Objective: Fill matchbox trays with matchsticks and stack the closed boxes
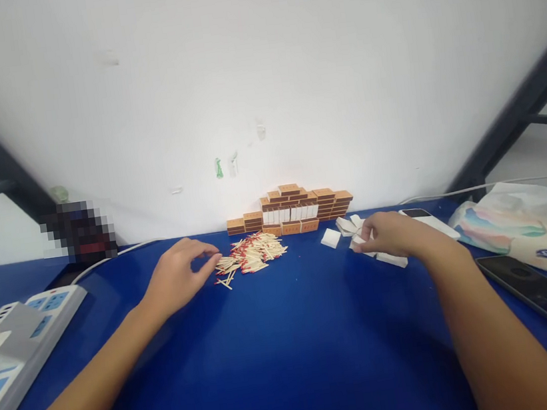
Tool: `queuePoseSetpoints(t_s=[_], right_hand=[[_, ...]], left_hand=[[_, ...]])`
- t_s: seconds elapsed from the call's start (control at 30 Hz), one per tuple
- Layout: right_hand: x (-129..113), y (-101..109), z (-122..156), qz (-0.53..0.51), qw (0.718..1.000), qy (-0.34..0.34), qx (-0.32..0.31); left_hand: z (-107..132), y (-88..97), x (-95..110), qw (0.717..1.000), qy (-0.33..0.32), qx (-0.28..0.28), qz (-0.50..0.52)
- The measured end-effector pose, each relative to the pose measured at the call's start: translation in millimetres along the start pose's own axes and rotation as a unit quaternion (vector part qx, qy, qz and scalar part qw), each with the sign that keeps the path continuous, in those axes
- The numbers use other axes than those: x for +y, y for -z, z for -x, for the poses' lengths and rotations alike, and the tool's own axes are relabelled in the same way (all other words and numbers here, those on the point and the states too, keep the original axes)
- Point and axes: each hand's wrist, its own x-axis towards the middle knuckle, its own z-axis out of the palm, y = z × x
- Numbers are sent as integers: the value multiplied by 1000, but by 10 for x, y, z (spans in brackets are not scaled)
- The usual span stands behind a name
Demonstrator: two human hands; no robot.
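Observation:
My left hand hovers at the left edge of a loose pile of red-tipped matches. Its thumb and index finger curve toward each other with a small gap, and no match shows clearly between them. On the right, my right hand pinches a white matchbox tray among several similar white pieces. One white tray lies apart on the left of that group, and another rests under the hand. Part of the group is hidden behind my fingers.
Stacked brown matchboxes stand against the white wall, with a row of white pieces among them. A power strip lies at left. At right are a white device, a tissue pack and a black phone on the blue table.

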Motion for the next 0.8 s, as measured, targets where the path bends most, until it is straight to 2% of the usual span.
queuePoseSetpoints(t_s=[0.07,0.13,0.2,0.27,0.33,0.43,0.5,0.63,0.7,0.8], right_hand=[[24,-8,4,-15,1000,27,2],[-52,31,58,-34,996,67,42],[-246,82,178,-45,987,123,97],[-556,85,358,-49,971,185,141],[-935,1,562,-54,955,261,129],[-1453,-228,819,-54,927,369,30],[-1666,-361,915,-51,908,415,-5],[-1761,-437,932,-150,891,429,-26],[-1717,-409,886,-204,886,415,-25],[-1600,-375,760,-222,894,388,-10]], left_hand=[[110,4,-82,1000,18,18,9],[163,-31,-116,999,16,23,21],[181,-73,-71,999,-12,24,33],[194,-101,44,998,-40,28,47],[216,-113,188,996,-69,21,56],[261,-112,352,992,-105,-37,59],[283,-112,390,988,-116,-85,59],[294,-125,364,984,-112,-126,55],[296,-140,355,984,-110,-131,54],[306,-170,377,984,-105,-134,51]])
